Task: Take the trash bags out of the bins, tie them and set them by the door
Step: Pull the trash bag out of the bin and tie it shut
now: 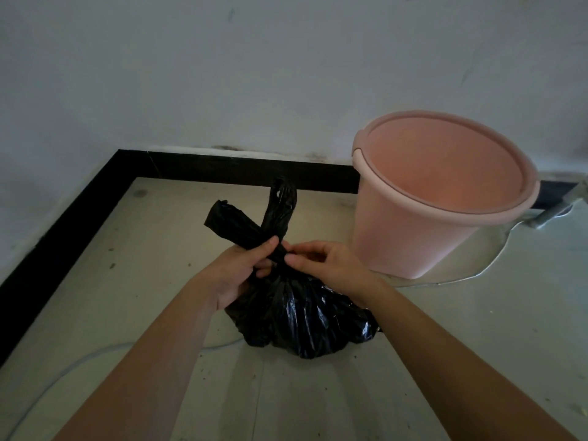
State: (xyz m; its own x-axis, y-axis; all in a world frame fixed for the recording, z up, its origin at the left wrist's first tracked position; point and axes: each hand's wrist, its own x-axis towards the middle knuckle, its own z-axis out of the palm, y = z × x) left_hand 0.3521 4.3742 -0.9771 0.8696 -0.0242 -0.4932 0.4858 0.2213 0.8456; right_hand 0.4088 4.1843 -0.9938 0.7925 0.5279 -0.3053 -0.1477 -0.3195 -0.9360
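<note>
A black trash bag [299,316] sits on the pale floor in front of me, full and gathered at the neck. Its two twisted ends cross above the neck and stick up toward the wall. My left hand [238,272] grips the neck where the ends cross. My right hand [327,265] pinches the same crossing from the right side. A pink bin [439,198] stands to the right of the bag, with no bag inside it that I can see.
A white wall with a black skirting board [222,167] runs behind the bag and along the left. A thin white cable [471,272] curls on the floor around the bin, and another cable [63,370] lies at the lower left.
</note>
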